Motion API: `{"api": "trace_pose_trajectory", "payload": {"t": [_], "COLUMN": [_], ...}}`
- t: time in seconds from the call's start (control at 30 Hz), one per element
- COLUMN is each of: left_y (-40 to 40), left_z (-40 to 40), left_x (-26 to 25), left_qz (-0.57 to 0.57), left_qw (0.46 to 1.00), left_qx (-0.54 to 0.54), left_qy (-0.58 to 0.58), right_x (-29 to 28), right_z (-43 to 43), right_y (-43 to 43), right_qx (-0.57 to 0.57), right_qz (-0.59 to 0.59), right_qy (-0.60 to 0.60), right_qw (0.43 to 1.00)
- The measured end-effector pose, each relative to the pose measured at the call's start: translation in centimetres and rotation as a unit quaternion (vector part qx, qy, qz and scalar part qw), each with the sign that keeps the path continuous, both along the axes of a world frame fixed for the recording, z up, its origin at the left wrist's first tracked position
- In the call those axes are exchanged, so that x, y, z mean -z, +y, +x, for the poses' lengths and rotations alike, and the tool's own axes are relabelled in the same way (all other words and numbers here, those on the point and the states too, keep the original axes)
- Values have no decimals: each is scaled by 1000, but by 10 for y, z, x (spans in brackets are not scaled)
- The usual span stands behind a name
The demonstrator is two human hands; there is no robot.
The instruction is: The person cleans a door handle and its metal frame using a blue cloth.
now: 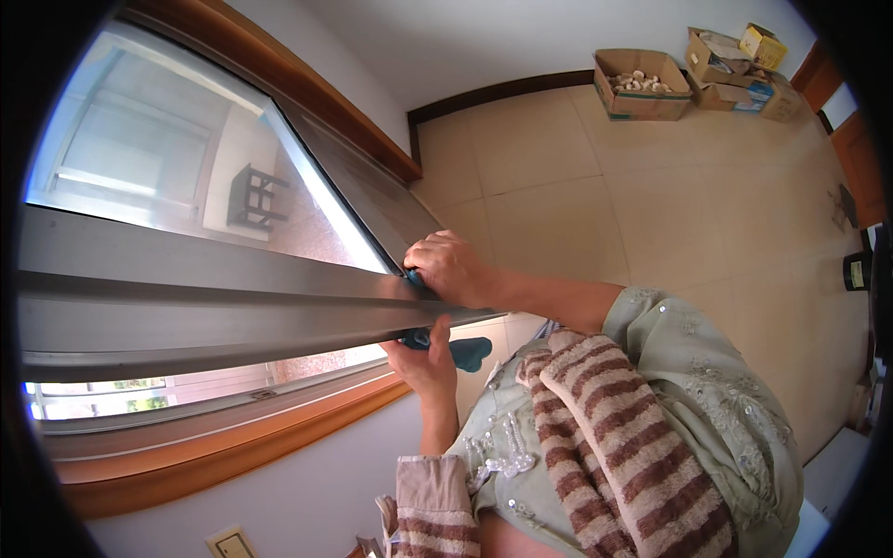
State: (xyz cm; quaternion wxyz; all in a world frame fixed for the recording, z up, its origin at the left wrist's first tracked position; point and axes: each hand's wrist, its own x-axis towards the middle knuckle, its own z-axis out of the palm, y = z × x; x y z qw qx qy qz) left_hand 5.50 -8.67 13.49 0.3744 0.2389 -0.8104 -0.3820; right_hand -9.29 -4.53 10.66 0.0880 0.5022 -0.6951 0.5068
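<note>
A brushed-metal frame [230, 310] of a glass panel [160, 146] runs from the left edge toward the middle. My right hand [453, 268] is closed against its upper side, and a bit of teal cloth [413, 277] shows under the fingers. On the lower side, my left hand [422, 363] grips bunched teal cloth, its thumb raised against the frame's edge. A loose end of teal cloth [471, 353] sticks out past that thumb. Whether both teal parts are one piece is hidden by the frame.
Orange-brown wooden trim [230, 453] borders the opening, above a wall switch [232, 543]. A cardboard box [642, 104] of pale rounded items stands by the far wall, beside more cartons [725, 94]. Brown-and-cream striped fabric [614, 432] hangs over my front. Beige tiles [544, 216] cover the floor.
</note>
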Motion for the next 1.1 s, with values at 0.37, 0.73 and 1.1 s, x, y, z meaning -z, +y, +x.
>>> {"api": "trace_pose_trajectory", "payload": {"t": [0.37, 0.73, 1.1], "left_y": [-4, -7, -18], "left_z": [-6, -4, -6], "left_x": [3, -3, 8], "left_qz": [20, 9, -21], "left_qw": [1000, 1000, 1000], "left_qx": [11, -7, 1], "left_qy": [13, 10, 17], "right_x": [-15, -3, -6], "right_z": [-22, 4, 5], "right_y": [-13, -6, 0], "right_qx": [-14, 45, 29], "right_qz": [124, 59, 25], "right_qy": [-102, 5, 84], "right_qw": [987, 997, 996]}}
